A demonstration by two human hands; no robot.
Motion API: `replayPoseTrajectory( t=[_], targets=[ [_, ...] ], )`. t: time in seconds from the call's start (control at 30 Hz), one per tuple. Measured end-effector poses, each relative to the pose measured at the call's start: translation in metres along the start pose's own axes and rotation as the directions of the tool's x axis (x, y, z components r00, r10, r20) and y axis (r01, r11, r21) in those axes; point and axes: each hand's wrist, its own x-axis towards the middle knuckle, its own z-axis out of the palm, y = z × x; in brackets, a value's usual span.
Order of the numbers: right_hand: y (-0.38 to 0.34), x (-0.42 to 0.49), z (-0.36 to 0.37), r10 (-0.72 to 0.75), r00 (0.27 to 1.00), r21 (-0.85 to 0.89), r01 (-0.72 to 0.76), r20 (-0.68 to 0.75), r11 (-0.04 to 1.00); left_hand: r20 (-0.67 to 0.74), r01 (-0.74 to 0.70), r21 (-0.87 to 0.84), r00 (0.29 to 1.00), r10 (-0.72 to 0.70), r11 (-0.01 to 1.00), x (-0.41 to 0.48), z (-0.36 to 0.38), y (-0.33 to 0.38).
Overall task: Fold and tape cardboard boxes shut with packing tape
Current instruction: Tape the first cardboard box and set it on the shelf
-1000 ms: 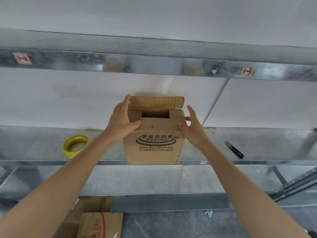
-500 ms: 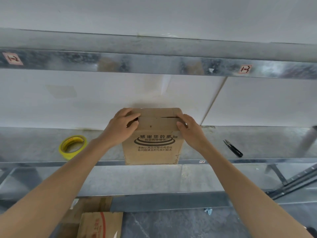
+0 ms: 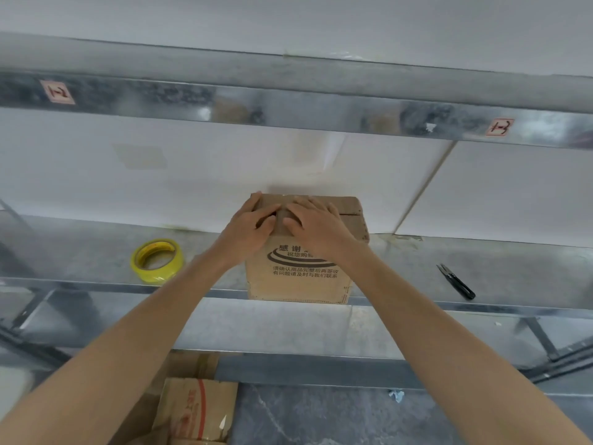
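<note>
Cardboard box (image 3: pixel 298 277) stands at the near edge of the metal shelf (image 3: pixel 417 261), centre of view, top flaps folded down. Left hand (image 3: pixel 253 226) and right hand (image 3: pixel 316 224) both lie on the box top, side by side and almost touching, fingers spread and fairly flat, pressing the flaps. Neither grips anything. Step in hand, as I judge it, is holding the flaps shut before taping. To do it well, keep one palm on the seam so the flaps don't spring up. A dark slit shows on the right of the top, so square the flaps until the edges meet. Then reach with the other hand for the yellow tape roll (image 3: pixel 157 260), which lies flat on the shelf left of the box, apart from it. Black snips (image 3: pixel 455 282) lie well to the right, for the cut. Box front carries a dark swoosh logo and Chinese print, the top lines partly hidden by the hands; the lower lines read 请确认商品完整后再签收 / 有问题请及时与我们联系. The upper shelf rail (image 3: pixel 288 104) has two red-framed stickers, left sticker (image 3: pixel 57 92) and right sticker (image 3: pixel 499 127), both number-like and blurred, not sure. A lower box (image 3: pixel 195 409) beneath has red print, unreadable.
</note>
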Motion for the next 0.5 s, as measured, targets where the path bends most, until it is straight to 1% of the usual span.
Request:
replayPoseTrajectory(
  t=[0.07, 0.13, 0.17, 0.23, 0.3, 0.33, 0.4, 0.43, 0.5],
  targets=[
    [-0.005, 0.005, 0.005, 0.005, 1.0, 0.019, -0.004, -0.017, 1.0, -0.021, 0.007, -0.049, 1.0, -0.008, 0.999, 0.001, -0.003, -0.007],
    [-0.003, 0.007, 0.009, 0.012, 0.999, 0.035, -0.011, -0.038, 0.999, -0.102, 0.02, -0.097, 0.994, -0.03, 0.995, -0.001, -0.009, -0.023],
    [-0.002, 0.007, 0.009, 0.015, 0.999, 0.046, -0.013, -0.046, 0.999, -0.145, 0.056, -0.102, 0.987, -0.07, 0.993, -0.003, -0.012, -0.035],
    [-0.001, 0.008, 0.011, 0.015, 0.998, 0.062, -0.011, -0.057, 0.998, -0.205, 0.167, -0.066, 0.963, -0.177, 0.984, -0.006, -0.019, -0.063],
    [-0.002, 0.009, 0.011, 0.017, 0.998, 0.067, -0.013, -0.066, 0.998, -0.2, 0.323, -0.019, 0.926, -0.32, 0.946, -0.009, -0.025, -0.093],
    [-0.001, 0.009, 0.011, 0.019, 0.997, 0.069, -0.014, -0.072, 0.998, -0.187, 0.415, 0.023, 0.896, -0.404, 0.91, -0.01, -0.026, -0.111],
    [0.001, 0.009, 0.012, 0.015, 0.996, 0.069, -0.009, -0.085, 0.998, -0.17, 0.563, 0.168, 0.825, -0.538, 0.809, -0.016, -0.029, -0.14],
    [0.002, 0.009, 0.012, 0.011, 0.996, 0.07, -0.005, -0.089, 0.998, -0.156, 0.609, 0.253, 0.793, -0.589, 0.752, -0.021, -0.029, -0.15],
    [0.004, 0.01, 0.014, 0.007, 0.995, 0.072, 0.0, -0.095, 0.997, -0.132, 0.633, 0.413, 0.753, -0.645, 0.655, -0.031, -0.025, -0.167]
  ],
)
